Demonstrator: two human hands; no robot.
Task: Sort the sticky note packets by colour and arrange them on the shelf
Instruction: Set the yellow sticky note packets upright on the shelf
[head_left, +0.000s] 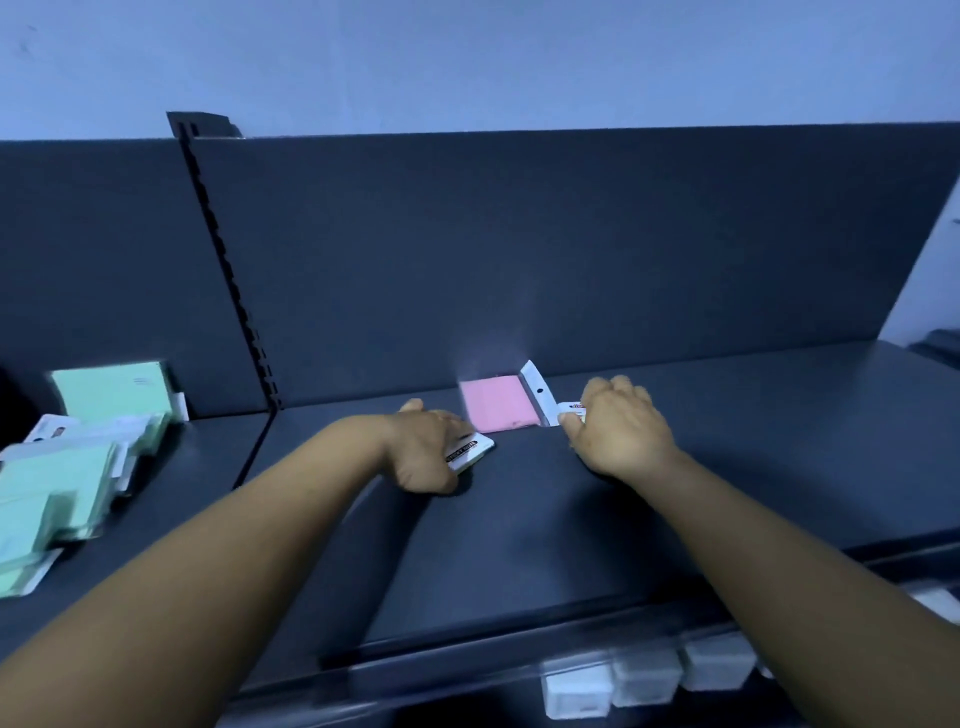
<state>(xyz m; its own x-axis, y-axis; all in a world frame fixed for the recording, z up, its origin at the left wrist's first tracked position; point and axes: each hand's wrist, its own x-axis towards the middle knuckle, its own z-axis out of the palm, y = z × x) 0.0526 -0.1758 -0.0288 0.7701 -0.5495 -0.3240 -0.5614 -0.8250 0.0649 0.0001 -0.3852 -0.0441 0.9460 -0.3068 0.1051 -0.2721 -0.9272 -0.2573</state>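
Observation:
A pink sticky note packet (498, 409) lies flat on the dark shelf (519, 519) against the back panel, its white header flap turned up on the right. My left hand (428, 452) grips a packet by its white labelled header (470, 451), just left of the pink one; the packet's colour is hidden under my hand. My right hand (618, 431) pinches another packet's white header (571, 413), right of the pink packet. Several green packets (78, 467) lie in overlapping piles on the shelf section at far left.
A slotted black upright (228, 270) splits the back panel between the green section and the one with my hands. Below the shelf's front lip hang several white price-tag holders (644, 675). The shelf's right end (883, 415) meets a pale wall.

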